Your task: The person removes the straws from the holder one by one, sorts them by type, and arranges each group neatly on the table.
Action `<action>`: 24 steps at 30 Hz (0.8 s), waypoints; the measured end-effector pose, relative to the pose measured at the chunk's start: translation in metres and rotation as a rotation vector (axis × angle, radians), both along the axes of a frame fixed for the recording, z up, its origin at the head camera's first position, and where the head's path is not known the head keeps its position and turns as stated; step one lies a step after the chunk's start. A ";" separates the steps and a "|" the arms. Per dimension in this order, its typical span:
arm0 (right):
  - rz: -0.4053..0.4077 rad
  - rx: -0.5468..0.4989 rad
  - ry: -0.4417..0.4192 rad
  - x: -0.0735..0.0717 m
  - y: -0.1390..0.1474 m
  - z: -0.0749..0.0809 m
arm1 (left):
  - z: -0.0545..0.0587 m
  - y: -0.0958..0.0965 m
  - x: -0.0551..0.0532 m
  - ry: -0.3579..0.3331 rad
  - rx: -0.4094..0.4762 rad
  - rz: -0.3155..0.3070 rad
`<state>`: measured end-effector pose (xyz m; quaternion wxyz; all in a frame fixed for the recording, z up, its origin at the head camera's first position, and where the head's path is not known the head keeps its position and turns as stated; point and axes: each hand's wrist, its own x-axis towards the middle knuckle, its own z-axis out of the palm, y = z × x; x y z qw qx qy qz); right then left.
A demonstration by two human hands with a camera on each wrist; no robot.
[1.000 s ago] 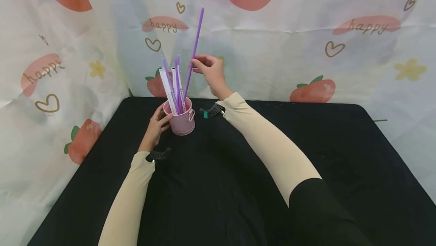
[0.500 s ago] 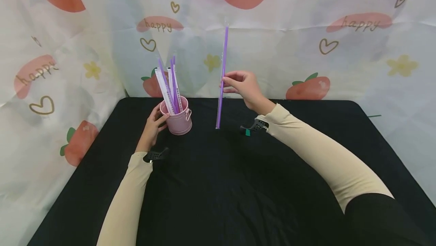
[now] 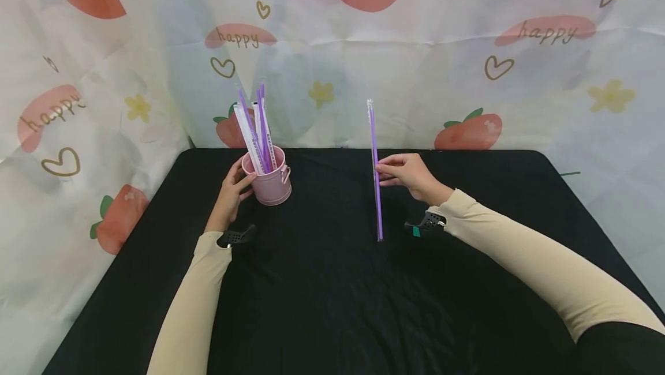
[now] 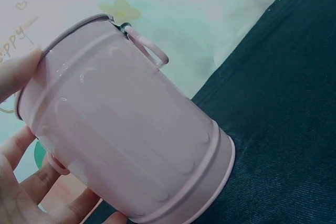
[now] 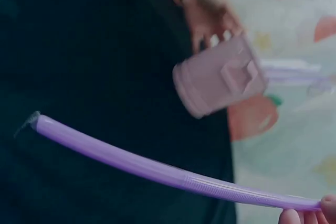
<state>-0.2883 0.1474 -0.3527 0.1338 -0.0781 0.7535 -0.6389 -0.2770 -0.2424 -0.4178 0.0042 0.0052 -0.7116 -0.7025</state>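
A small pink metal bucket [image 3: 272, 187] stands upright near the far left of the black table, with several wrapped purple straws [image 3: 263, 127] and white-paper-wrapped straws [image 3: 246, 135] leaning in it. My left hand [image 3: 227, 196] holds the bucket at its left side; in the left wrist view the thumb [image 4: 20, 73] is at the rim and the fingers lie along the wall. Right of the bucket, my right hand [image 3: 407, 177] pinches a single purple straw [image 3: 378, 207] near its middle, held upright. In the right wrist view this straw [image 5: 110, 156] has a ribbed bendy section and a clear wrapper.
A black cloth [image 3: 322, 288] covers the table. Behind and to the left hangs a pale curtain [image 3: 415, 83] printed with fruit, hearts and lettering. Small side handles [image 3: 286, 175] stick out from the bucket.
My right hand has drawn the purple straw out of the bucket, carried it to the right, and lowered it toward the table. The left hand and bucket have stayed in place.
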 end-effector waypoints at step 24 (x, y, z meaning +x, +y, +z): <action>-0.094 0.123 -0.199 -0.014 0.035 -0.069 | 0.003 0.001 0.001 -0.004 0.015 0.000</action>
